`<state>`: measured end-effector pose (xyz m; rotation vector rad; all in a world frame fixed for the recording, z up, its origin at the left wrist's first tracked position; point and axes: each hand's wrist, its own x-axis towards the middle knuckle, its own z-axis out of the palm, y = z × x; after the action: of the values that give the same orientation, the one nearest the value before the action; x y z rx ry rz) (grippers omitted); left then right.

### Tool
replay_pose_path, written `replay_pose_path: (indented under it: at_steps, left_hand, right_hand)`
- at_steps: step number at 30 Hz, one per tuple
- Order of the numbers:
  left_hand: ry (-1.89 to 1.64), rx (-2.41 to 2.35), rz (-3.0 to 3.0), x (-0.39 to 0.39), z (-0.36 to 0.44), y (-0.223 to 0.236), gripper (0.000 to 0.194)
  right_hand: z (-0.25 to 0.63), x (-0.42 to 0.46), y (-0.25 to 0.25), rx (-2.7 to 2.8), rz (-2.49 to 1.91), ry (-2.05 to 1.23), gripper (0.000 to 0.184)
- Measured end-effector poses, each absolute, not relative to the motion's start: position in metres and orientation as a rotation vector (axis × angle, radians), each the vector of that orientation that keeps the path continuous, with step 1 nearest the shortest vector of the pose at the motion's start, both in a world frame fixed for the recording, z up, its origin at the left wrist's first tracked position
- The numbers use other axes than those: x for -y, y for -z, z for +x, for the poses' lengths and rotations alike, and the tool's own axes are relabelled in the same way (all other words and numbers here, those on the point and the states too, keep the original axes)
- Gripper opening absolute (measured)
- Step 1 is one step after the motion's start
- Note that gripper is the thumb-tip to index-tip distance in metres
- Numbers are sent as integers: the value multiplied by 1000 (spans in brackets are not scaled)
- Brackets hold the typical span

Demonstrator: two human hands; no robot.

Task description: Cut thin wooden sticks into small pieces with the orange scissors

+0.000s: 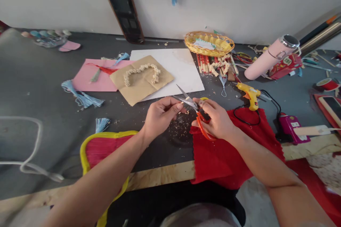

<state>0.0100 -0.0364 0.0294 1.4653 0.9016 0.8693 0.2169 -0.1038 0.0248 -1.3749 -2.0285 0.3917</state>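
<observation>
My right hand [217, 117] grips orange-handled scissors [195, 110], their blades apart and pointing up to the left. My left hand [160, 114] pinches a small pale piece [182, 103] between thumb and fingertips, right at the blades. Small pale crumbs [179, 127] lie on the dark table below the hands. A red cloth [226, 149] lies under my right wrist and hangs over the table edge.
A tan paper with a curved row of pale pieces [141, 72] lies on a white board [176, 69]. Behind stand a yellow basket [209, 43], wooden sticks [206, 64], a yellow glue gun [250, 95], a pink bottle [271, 58], blue tassels [82, 97] and a red-yellow cushion [103, 147].
</observation>
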Motion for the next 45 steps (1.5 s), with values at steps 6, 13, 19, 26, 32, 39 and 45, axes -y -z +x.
replay_pose_path:
  at_steps: [6, 13, 19, 26, 32, 39, 45]
  left_hand:
    - [-832, -810, 1427, 36, 8, -27, 33]
    - [-730, -757, 1320, 36, 6, -25, 33]
    - [-711, -751, 1196, 38, 10, -30, 35]
    - [-553, -660, 1099, 33, 7, -32, 37]
    - [-446, -639, 1062, 29, 4, -37, 34]
    - [-572, -707, 1148, 33, 7, -32, 35]
    - [-790, -903, 1348, 40, 13, -26, 27]
  right_hand:
    - [218, 105, -26, 2084, -1373, -340, 68]
    - [218, 104, -23, 2110, -1339, -247, 65]
    - [219, 105, -22, 2137, -1380, -214, 65]
    - [221, 104, -25, 2147, -1316, -251, 68]
    - [222, 104, -23, 2170, -1282, -223, 71]
    - [219, 106, -27, 2146, -1390, -231, 64]
    - [219, 105, -27, 2084, -1453, -280, 63]
